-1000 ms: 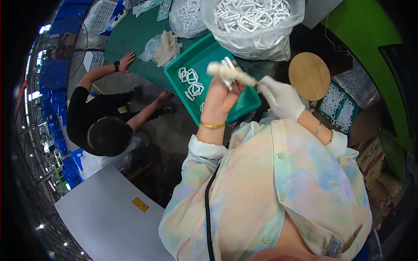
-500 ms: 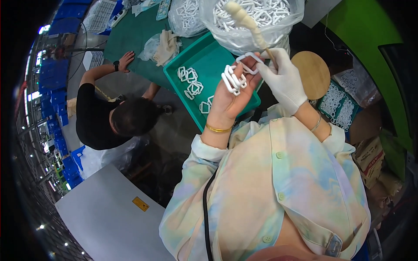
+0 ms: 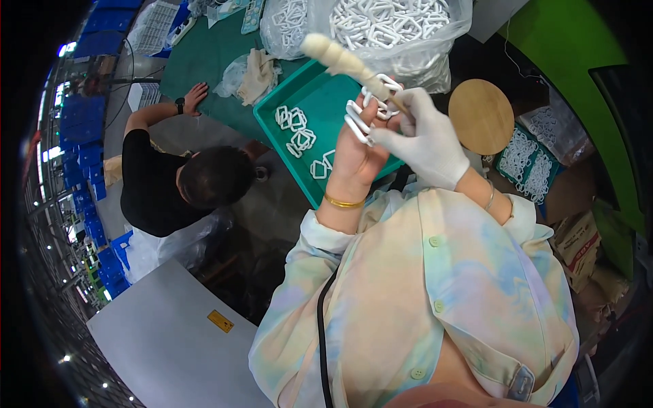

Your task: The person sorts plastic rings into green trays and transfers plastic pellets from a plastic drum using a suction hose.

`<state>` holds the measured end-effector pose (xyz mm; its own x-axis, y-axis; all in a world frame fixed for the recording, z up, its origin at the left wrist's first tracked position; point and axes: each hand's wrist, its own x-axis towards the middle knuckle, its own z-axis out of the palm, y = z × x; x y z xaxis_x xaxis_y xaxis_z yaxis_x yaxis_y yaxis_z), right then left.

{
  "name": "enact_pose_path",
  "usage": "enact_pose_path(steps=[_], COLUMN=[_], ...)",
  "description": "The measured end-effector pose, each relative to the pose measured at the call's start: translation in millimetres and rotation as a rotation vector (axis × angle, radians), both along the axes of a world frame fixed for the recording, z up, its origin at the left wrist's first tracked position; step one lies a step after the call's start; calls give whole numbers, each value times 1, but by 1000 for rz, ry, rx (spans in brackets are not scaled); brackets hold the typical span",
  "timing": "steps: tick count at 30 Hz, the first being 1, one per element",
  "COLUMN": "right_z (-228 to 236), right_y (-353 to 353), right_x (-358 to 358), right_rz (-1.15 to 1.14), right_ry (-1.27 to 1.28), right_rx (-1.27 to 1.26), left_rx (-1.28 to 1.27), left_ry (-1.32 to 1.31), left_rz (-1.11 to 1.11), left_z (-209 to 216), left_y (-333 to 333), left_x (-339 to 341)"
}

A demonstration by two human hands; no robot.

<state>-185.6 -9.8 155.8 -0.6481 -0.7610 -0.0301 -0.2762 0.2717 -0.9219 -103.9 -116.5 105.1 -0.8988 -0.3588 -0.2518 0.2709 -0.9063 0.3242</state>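
Note:
My left hand (image 3: 355, 162), bare and palm up, holds several white angular plastic rings (image 3: 358, 123) along its fingers. In a white glove, my right hand (image 3: 432, 146) grips the thin handle of a stick with a cream, padded-looking wrapped head (image 3: 338, 57), which slants up to the left. The right thumb reaches to the rings at the left palm; the stick partly covers the rings near the left fingertips. Both hands are above the near right corner of a green tray (image 3: 325, 95). More white rings (image 3: 298, 121) lie on the tray's left side.
Behind the tray, an open clear bag (image 3: 408, 58) bulges with white rings, beside a smaller bag (image 3: 286, 30). On the right are a round wooden disc (image 3: 481, 117) and a box of rings (image 3: 524, 163). A co-worker (image 3: 160, 180) leans on the green table (image 3: 204, 58) at left.
My right hand has come down and left against the left palm. The stick's head has swung left and down. The ring held up between my hands now sits among the others.

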Motion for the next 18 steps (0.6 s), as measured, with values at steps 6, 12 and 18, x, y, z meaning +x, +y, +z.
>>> enact_pose_path(steps=[6, 12, 18], right_z=[-10, -15, -23], right_y=[-2, 21, 28], right_x=[-15, -26, -27], right_rz=[-177, 107, -3], right_ry=[-21, 46, 51], right_rx=[-13, 216, 109], left_rx=[-14, 1, 80], left_ry=[4, 75, 73], left_rz=[78, 169, 185], left_z=[14, 20, 14], left_y=[6, -6, -14], left_x=[-1, 3, 8])
